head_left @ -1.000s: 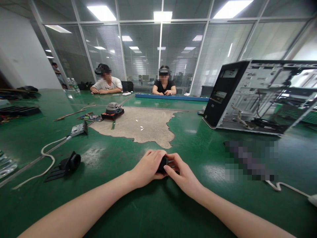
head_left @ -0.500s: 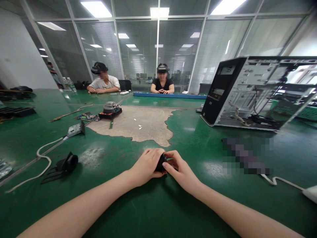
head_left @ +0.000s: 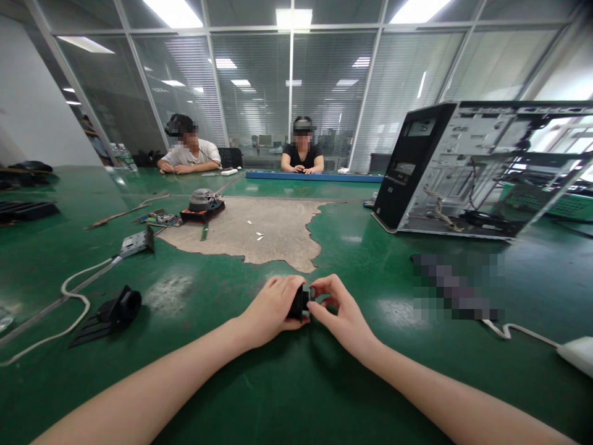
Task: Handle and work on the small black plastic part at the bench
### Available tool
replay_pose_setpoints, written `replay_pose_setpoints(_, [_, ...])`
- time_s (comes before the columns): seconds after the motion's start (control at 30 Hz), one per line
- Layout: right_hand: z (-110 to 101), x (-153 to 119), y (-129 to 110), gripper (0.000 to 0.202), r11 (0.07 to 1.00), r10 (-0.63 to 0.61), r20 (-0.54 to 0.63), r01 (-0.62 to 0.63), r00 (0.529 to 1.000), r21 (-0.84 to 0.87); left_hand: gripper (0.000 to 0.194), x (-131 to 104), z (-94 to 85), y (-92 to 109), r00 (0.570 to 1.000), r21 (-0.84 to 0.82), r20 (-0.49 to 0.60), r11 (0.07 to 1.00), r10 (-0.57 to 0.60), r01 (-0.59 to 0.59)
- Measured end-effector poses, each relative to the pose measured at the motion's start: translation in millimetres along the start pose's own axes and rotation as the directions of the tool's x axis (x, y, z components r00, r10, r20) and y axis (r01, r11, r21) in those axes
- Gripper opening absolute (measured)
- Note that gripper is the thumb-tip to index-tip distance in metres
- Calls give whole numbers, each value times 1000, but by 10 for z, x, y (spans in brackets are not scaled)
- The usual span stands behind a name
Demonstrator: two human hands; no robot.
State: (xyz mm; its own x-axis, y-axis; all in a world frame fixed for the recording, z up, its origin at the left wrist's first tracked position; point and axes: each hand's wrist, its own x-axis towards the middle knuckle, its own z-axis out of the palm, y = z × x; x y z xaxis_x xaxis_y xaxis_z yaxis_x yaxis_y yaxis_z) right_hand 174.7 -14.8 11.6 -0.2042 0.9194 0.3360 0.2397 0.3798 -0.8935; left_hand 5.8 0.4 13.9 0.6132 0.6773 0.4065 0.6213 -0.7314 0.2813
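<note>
Near the front middle of the green table (head_left: pixel 259 383), my left hand (head_left: pixel 273 309) is wrapped round a small black object (head_left: pixel 296 303). The fingers hide much of it, so its kind cannot be told. My right hand (head_left: pixel 336 309) pinches a small dark part (head_left: pixel 311 296) at the object's right side with thumb and fingertips. Between the two, a narrow black section shows. A black bracket-like part with a round end (head_left: pixel 125 307) lies to the left of my left hand.
An open computer case (head_left: pixel 417 167) stands at the right. A blurred dark item (head_left: pixel 454 287) with a white cable lies before it. Left of the bare patch (head_left: pixel 259 228) are a cooler (head_left: pixel 204 204), a metal bracket (head_left: pixel 137 241) and cables. Two people (head_left: pixel 302 154) sit across the table.
My right hand has moved slightly right, away from my left hand, and more of the black object shows between them. The whole view has shifted a little.
</note>
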Motion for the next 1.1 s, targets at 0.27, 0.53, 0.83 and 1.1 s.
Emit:
replay_pose_setpoints(0.27, [38,43,76,23,971,112,154,-141,982,192,51,4,15,11,1000,4,-3,1000,-14,14])
replay_pose_setpoints(0.53, [70,27,50,20,962,127,160,-160,979,219,49,-2,17,14,1000,11,-7,1000,-4,4])
replay_pose_setpoints(0.83, [67,15,60,9,994,-14,102,3,995,108,53,-4,14,-11,1000,16,-4,1000,6,-6])
replay_pose_setpoints(1.1, [82,-3,20,17,994,25,164,-42,986,100,55,-13,15,-14,1000,26,2,1000,9,-9])
